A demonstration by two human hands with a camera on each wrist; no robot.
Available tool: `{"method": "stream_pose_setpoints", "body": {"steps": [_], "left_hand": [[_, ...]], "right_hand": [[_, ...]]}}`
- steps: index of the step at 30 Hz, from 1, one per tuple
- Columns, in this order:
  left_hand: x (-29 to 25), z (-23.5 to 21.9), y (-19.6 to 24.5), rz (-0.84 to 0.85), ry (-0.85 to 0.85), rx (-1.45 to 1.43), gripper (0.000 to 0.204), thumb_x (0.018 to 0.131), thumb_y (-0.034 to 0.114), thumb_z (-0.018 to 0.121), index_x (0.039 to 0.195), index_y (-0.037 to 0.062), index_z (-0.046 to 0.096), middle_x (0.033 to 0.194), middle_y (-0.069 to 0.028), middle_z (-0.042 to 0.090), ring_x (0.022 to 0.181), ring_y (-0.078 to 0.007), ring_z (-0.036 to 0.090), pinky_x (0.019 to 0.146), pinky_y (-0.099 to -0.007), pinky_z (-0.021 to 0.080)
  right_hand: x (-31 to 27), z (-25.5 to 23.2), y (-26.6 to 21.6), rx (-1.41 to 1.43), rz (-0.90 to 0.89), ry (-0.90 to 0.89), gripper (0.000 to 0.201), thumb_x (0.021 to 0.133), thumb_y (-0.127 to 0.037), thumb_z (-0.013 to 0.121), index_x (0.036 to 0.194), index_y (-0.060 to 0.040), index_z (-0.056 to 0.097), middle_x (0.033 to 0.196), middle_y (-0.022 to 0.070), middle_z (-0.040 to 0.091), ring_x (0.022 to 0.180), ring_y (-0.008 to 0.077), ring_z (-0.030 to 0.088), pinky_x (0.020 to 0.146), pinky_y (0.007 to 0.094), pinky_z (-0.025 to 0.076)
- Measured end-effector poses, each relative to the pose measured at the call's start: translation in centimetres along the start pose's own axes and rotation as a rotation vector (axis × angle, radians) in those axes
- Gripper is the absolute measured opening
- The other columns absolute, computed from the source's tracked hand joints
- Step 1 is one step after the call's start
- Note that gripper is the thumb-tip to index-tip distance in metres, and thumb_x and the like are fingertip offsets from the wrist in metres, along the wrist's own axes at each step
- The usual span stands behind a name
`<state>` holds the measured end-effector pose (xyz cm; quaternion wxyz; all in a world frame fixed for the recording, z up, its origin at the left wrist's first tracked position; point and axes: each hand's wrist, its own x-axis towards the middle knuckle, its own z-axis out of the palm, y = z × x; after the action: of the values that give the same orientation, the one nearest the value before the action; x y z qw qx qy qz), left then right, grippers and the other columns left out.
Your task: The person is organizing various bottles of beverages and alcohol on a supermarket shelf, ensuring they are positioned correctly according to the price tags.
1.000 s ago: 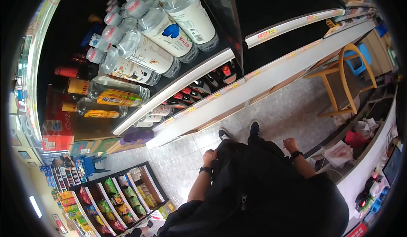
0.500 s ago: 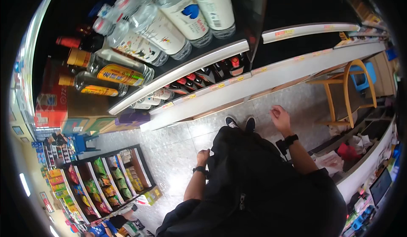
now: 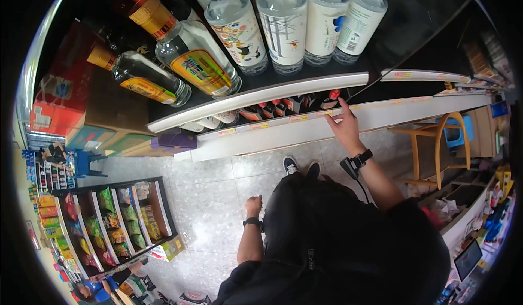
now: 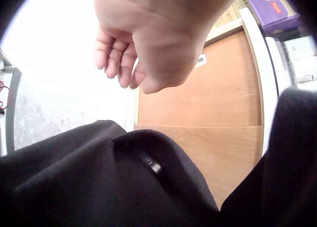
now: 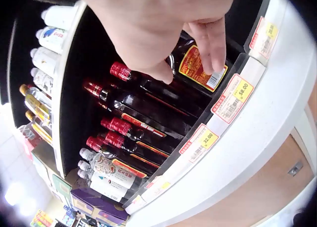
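My right hand [image 3: 344,125] reaches to the lower shelf, its thumb and fingers spread. It is at a dark bottle [image 5: 192,68] with a red and yellow label; in the right wrist view the straight fingers overlap the label and the thumb [image 5: 161,72] lies toward the neighbouring bottle. The bottle's red cap [image 3: 334,94] shows by the fingertip in the head view. Beside it lie several dark bottles [image 5: 148,108] with red caps. Low by the dark clothing hangs my left hand [image 4: 158,54], holding nothing, fingers loosely curled.
Clear bottles [image 3: 283,27] and gold-capped liquor bottles [image 3: 201,62] stand on the upper shelf, behind a white edge strip [image 3: 261,99]. Price tags [image 5: 233,98] line the lower shelf edge. A wooden chair [image 3: 438,147] stands to the right, a snack rack [image 3: 169,207] to the left.
My right hand has moved from beside the body up and forward to the bottle on the lower shelf. The view has come closer to the shelves. The left hand still hangs low.
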<state>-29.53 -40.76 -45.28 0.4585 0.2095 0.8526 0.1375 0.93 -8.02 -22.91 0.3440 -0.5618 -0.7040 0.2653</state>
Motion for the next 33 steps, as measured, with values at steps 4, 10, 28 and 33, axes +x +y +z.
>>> {"method": "stream_pose_setpoints", "body": {"steps": [4, 10, 28, 33], "left_hand": [[3.4, 1.3, -2.7, -0.088, -0.059, -0.180, 0.039, 0.089, 0.036, 0.062, 0.094, -0.0012, 0.071, 0.073, -0.0115, 0.071, 0.056, -0.0207, 0.066, 0.054, -0.0346, 0.054], [4.9, 1.0, 0.1, -0.136, -0.098, -0.361, 0.038, 0.088, 0.031, 0.065, 0.099, -0.0050, 0.067, 0.076, -0.0138, 0.069, 0.055, -0.0219, 0.064, 0.048, -0.0333, 0.053], [1.1, 0.2, 20.2, 0.406, 0.181, -0.278, 0.047, 0.092, 0.040, 0.065, 0.095, -0.0069, 0.069, 0.074, -0.0164, 0.070, 0.063, -0.0219, 0.066, 0.062, -0.0338, 0.053], [-5.9, 1.3, 29.9, 0.479, 0.262, -0.460, 0.053, 0.096, 0.046, 0.058, 0.092, -0.0060, 0.068, 0.078, -0.0167, 0.070, 0.069, -0.0199, 0.067, 0.062, -0.0322, 0.051]], "right_hand": [[1.5, 1.7, -0.2, -0.167, 0.172, 0.129, 0.087, 0.075, -0.044, 0.080, 0.140, -0.0011, 0.042, 0.110, 0.0227, 0.067, 0.085, 0.0346, 0.070, 0.076, 0.0419, 0.056], [3.4, 2.8, 0.0, -0.187, 0.223, 0.178, 0.076, 0.074, -0.046, 0.080, 0.127, -0.0009, 0.050, 0.103, 0.0263, 0.067, 0.092, 0.0423, 0.067, 0.078, 0.0457, 0.055], [3.8, 4.1, -0.3, -0.069, 0.155, 0.120, 0.070, 0.070, -0.046, 0.081, 0.109, 0.0036, 0.049, 0.077, 0.0192, 0.068, 0.073, 0.0391, 0.069, 0.066, 0.0445, 0.057], [2.7, 1.6, -0.8, 0.074, -0.067, 0.049, 0.073, 0.069, -0.043, 0.083, 0.118, -0.0034, 0.047, 0.075, 0.0184, 0.068, 0.071, 0.0380, 0.069, 0.064, 0.0437, 0.057]]}}
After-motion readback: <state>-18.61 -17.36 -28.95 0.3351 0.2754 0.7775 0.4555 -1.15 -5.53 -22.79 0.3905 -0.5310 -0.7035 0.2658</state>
